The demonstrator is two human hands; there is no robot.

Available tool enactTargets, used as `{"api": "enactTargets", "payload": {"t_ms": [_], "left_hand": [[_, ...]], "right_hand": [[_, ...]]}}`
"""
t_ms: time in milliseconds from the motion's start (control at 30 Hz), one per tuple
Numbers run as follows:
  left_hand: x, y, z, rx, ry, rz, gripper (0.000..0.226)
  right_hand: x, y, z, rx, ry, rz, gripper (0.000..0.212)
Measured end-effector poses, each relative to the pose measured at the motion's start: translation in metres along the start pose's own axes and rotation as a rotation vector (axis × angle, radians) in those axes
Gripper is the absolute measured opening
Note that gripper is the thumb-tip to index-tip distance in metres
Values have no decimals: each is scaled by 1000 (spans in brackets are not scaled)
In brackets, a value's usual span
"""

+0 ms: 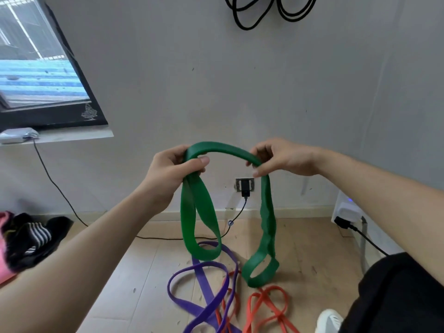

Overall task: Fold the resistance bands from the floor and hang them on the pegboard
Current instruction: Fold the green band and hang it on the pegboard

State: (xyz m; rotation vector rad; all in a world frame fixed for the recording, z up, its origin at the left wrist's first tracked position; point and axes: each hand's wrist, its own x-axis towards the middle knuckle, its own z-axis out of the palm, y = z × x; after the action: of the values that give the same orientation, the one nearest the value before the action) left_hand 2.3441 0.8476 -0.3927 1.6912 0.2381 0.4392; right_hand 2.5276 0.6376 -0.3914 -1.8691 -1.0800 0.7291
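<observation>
Grey wall (216, 80) ahead, wooden floor (144, 272) below. My left hand (173, 171) grips the green band (221, 148) at nine o'clock, thumb over gathered strands. My right hand (281, 157) pinches it at three, so two loops hang free for folding. The purple band (201, 277) and orange band (272, 288) lie tangled at six, right under the dangling ends. Black loops (245, 26) hang at twelve.

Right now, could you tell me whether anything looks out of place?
Yes: the purple band and orange band lie tangled across each other on the floor. A heap of clothes lies at the far left. The green band in the left hand and right hand looks fine.
</observation>
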Motion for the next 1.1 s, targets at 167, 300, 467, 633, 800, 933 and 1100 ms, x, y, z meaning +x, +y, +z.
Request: {"api": "enactTargets", "payload": {"t_ms": [167,300,467,633,800,933,1100], "left_hand": [[-2,7,10,-12,-64,26,25],[-3,9,19,-23,-99,35,25],[-4,7,17,14,-106,41,32],[-5,-3,11,96,-203,14,45],[-7,-16,12,230,-282,-37,45],[-4,-16,7,216,-171,-31,55],[-2,-12,3,122,-48,26,43]], "right_hand": [[3,-8,26,-247,-242,67,42],[0,-28,38,-4,-134,-85,50],[0,-40,32,139,24,-221,34],[-2,-46,27,236,151,-302,20],[1,-44,15,465,286,-307,24],[1,-31,-2,507,323,-265,32],[-1,-6,-16,408,251,-139,36]]}}
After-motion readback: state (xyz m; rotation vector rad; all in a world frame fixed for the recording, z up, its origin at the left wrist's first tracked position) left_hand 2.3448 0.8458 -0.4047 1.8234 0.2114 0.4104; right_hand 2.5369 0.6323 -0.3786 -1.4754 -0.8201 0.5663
